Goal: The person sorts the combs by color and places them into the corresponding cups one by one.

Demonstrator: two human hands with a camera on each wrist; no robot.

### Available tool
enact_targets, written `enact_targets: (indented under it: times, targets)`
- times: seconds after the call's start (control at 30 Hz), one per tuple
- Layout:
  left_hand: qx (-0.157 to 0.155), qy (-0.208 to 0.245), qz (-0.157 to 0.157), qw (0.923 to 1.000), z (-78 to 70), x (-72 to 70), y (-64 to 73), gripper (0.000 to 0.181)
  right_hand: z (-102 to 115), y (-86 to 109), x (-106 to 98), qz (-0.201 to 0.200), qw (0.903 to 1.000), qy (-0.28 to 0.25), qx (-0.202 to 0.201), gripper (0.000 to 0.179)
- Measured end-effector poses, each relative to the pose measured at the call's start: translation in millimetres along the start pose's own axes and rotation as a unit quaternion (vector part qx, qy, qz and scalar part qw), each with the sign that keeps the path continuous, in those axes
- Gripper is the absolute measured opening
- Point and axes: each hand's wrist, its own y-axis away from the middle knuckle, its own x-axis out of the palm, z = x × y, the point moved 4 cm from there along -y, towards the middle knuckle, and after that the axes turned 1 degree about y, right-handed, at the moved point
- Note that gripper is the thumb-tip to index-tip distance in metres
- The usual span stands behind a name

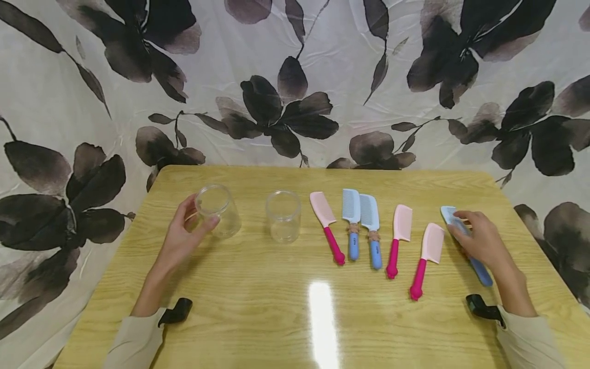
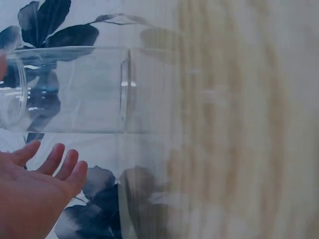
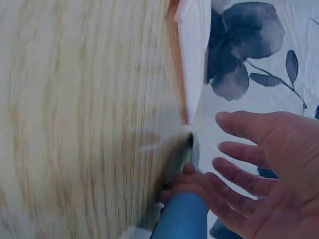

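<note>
My left hand is around the near-left side of a transparent cup, thumb in front and fingers to its left. In the left wrist view, loosely bent fingers stand a little apart from the cup's wall. On the right, my right hand is over a blue comb, hiding its middle. Its toothed end shows past the fingertips. The right wrist view has the relaxed fingers spread beside the comb's blue handle, not curled round it.
A second transparent cup stands right of the first. Between it and my right hand lie two blue combs side by side and three pink combs with magenta handles. A floral cloth hangs behind the wooden table.
</note>
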Motion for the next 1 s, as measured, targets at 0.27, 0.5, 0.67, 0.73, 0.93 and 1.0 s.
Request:
enact_targets:
  times: [0.27,0.5,0.67,0.73,0.93,1.0]
  targets:
    - [-0.009,0.011,0.021,0.9997,-0.4,4.6,-5.3,0.088,1,-2.1,10,0.01,0.9997,0.023,-0.007,0.043]
    - [-0.004,-0.006,0.018,0.9998,2.1,6.6,-9.9,0.083,2,-4.0,11,0.01,0.9994,0.031,0.002,0.042]
    - [-0.004,-0.004,0.018,0.9998,3.1,6.5,-10.6,0.078,2,-4.5,9,0.012,0.999,0.039,0.018,0.04]
    - [-0.009,-0.003,0.021,0.9997,3.7,6.7,-10.4,0.078,2,-4.3,8,0.011,0.9987,0.043,0.024,0.04]
    - [-0.018,-0.001,0.029,0.9994,4.2,6.3,-9.9,0.078,4,-3.5,6,0.003,0.9977,0.053,0.042,0.042]
    - [-0.019,0.0,0.031,0.9993,3.7,6.4,-10.0,0.078,3,-3.0,5,-0.001,0.9971,0.053,0.054,0.042]
